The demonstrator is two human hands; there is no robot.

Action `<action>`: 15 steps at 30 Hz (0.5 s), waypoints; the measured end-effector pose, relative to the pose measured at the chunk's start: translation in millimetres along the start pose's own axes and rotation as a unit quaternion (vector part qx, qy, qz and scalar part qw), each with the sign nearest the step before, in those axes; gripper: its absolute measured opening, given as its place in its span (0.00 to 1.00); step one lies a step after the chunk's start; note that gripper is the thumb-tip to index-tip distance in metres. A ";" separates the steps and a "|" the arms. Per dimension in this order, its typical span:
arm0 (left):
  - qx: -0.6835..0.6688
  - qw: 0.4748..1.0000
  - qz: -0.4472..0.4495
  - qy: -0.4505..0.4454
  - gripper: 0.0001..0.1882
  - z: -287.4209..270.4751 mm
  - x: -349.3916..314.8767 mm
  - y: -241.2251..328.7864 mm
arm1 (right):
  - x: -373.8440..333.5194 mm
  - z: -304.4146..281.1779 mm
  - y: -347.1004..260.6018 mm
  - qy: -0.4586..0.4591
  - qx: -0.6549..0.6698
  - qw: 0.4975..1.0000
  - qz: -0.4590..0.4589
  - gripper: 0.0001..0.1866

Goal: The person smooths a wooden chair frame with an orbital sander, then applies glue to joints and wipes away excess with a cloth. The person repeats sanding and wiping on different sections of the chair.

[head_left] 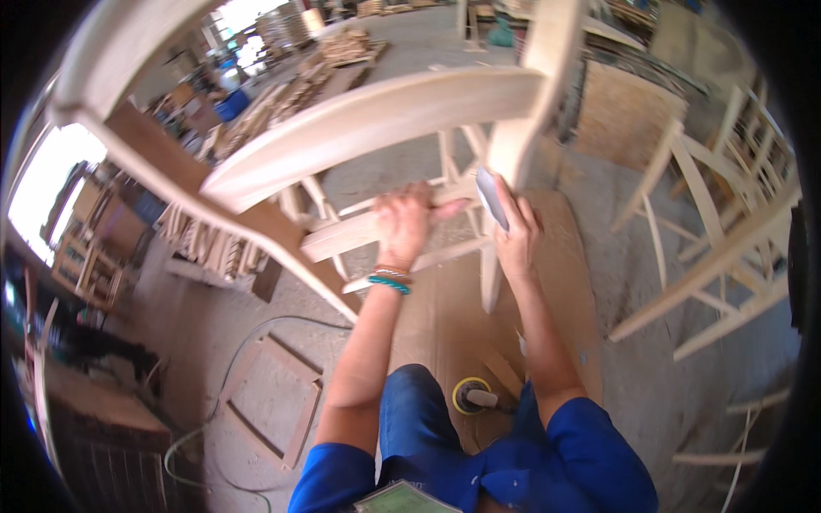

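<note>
We're clasping the chair rail (340,238) with our left hand (403,219), our right hand (519,237) holding sandpaper (491,199), ideally keeping it flat.

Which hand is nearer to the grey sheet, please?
Right. The right hand holds the grey sheet; the left hand is on a wooden rail, to the sheet's left.

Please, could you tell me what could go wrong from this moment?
The right hand holds a grey sheet beside the pale chair post; a slip might scrape the fingers on the wood.

The disc sander with a yellow rim lies close to the person's legs, so a step could knock it.

The thin hose curls loosely across the floor at the left and might catch a foot.
</note>
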State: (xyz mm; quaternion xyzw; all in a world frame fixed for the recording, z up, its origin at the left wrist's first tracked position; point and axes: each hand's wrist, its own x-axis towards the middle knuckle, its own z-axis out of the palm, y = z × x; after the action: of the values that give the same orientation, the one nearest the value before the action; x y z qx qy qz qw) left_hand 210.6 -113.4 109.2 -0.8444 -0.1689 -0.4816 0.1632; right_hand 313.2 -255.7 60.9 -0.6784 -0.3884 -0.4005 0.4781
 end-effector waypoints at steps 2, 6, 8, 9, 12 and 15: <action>-0.032 0.999 -0.004 0.006 0.32 4.2 7.6 7.9 | -4.7 -1.0 9.2 -0.008 0.003 1.000 -0.013 0.31; -0.045 0.999 -0.026 0.000 0.32 5.3 -3.5 -7.1 | -9.0 -13.5 -7.7 -0.102 -0.007 0.995 0.020 0.30; -0.052 0.998 -0.040 -0.026 0.31 4.4 -7.1 -11.4 | 14.6 -23.1 -17.1 -0.122 -0.026 0.992 0.026 0.29; -0.061 0.997 -0.042 -0.025 0.31 4.4 -5.1 -8.9 | 25.8 -22.9 -14.9 -0.148 -0.053 0.987 0.028 0.29; -0.071 0.996 -0.042 -0.024 0.32 5.8 -3.1 -5.7 | 41.0 -19.9 -18.3 -0.212 -0.140 0.967 0.030 0.27; -0.050 0.998 -0.040 -0.026 0.32 5.7 -5.5 -8.3 | 40.0 -23.9 -44.9 -0.330 -0.213 0.920 -0.010 0.28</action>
State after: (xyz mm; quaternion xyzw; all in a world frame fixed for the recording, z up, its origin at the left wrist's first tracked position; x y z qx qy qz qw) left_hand 208.6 -104.2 102.5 -0.8565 -0.1824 -0.4731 0.0966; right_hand 283.3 -262.1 117.9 -0.8539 -0.4365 -0.2318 0.1629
